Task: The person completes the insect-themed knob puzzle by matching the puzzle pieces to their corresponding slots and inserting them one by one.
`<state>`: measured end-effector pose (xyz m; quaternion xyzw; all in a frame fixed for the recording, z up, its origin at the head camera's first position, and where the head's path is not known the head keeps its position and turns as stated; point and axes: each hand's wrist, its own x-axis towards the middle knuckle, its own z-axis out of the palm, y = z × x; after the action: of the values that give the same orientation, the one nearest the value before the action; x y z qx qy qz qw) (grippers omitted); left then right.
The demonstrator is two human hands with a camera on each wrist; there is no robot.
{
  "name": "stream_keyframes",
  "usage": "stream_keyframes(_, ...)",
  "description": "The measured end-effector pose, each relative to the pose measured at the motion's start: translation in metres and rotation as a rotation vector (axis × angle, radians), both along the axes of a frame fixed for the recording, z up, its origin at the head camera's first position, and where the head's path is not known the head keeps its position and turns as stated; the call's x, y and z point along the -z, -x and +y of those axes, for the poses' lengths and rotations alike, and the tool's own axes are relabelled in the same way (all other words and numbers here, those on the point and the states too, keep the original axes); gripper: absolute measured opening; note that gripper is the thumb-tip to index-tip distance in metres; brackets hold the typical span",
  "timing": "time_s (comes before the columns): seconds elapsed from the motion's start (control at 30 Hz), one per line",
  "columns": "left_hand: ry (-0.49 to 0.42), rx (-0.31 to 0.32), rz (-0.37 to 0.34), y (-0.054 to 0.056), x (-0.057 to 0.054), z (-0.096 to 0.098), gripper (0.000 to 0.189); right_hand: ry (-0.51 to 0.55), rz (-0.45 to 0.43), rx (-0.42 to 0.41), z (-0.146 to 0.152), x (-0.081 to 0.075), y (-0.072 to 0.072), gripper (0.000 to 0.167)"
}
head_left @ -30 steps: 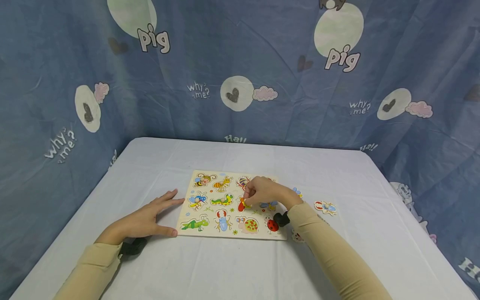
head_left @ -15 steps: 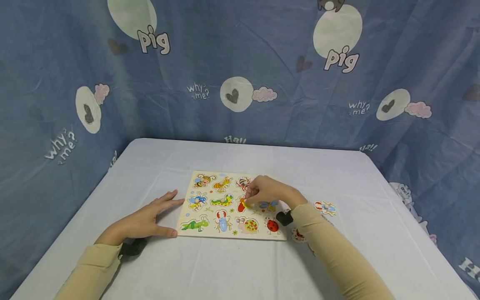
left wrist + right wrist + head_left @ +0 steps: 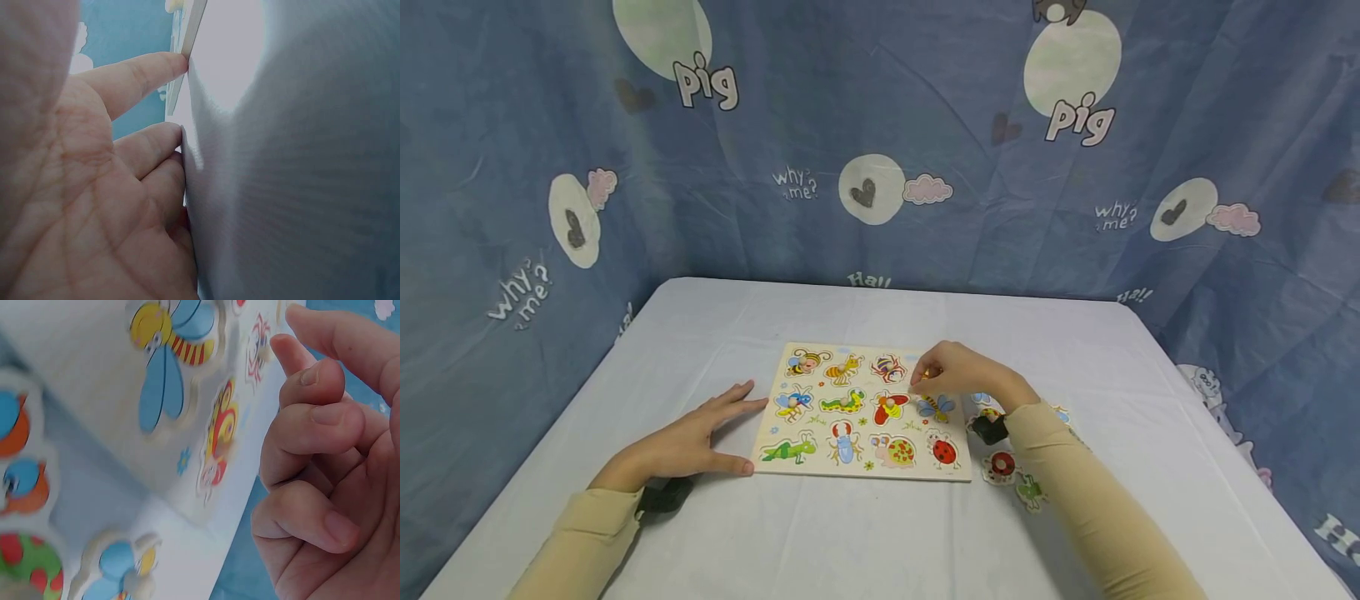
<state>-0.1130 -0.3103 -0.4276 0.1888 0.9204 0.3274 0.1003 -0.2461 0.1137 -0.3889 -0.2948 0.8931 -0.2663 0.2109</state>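
A wooden insect puzzle board (image 3: pixel 850 468) lies on the white table in the head view. My left hand (image 3: pixel 696 437) rests flat-fingered at its left edge, thumb and fingertips touching the rim. Above the board's upper right part is my right hand (image 3: pixel 962 371), fingers loosely curled. The right wrist view shows its thumb and forefinger apart, nothing between them. Just left of and below that hand, the red-winged bug piece (image 3: pixel 891 408) sits in the board. The blue-winged dragonfly (image 3: pixel 936 407) lies below the hand; a butterfly (image 3: pixel 222 428) near the board's corner shows in the right wrist view.
Right of the board lie several loose knobbed pieces, among them a red round one (image 3: pixel 1000 467) and a green one (image 3: pixel 1032 493). My right forearm partly covers others. A blue printed curtain (image 3: pixel 872 242) hangs behind the table.
My right hand has let go of the red-winged bug piece and moved up and right from it. The piece stays in the board. My left hand has not moved.
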Motion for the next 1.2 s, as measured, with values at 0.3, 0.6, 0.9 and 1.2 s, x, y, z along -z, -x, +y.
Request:
stream_keyframes(0.3, 0.007, -0.003, 0.004, 0.000, 0.001, 0.000, 0.102, -0.021, 0.062, 0.040, 0.025, -0.007, 0.001, 0.011)
stream_keyframes(0.6, 0.010, -0.010, -0.003, 0.001, 0.002, 0.000, 0.102, -0.025, 0.071, 0.128, 0.058, -0.004, 0.004, 0.014)
stream_keyframes(0.9, 0.010, -0.010, -0.010, 0.001, 0.002, 0.000, 0.102, -0.074, 0.051, 0.222, 0.081, 0.005, 0.006, 0.014)
stream_keyframes(1.2, 0.008, -0.006, -0.004, 0.001, 0.001, 0.000, 0.101, -0.058, 0.027, 0.246, 0.095, 0.012, 0.002, 0.012)
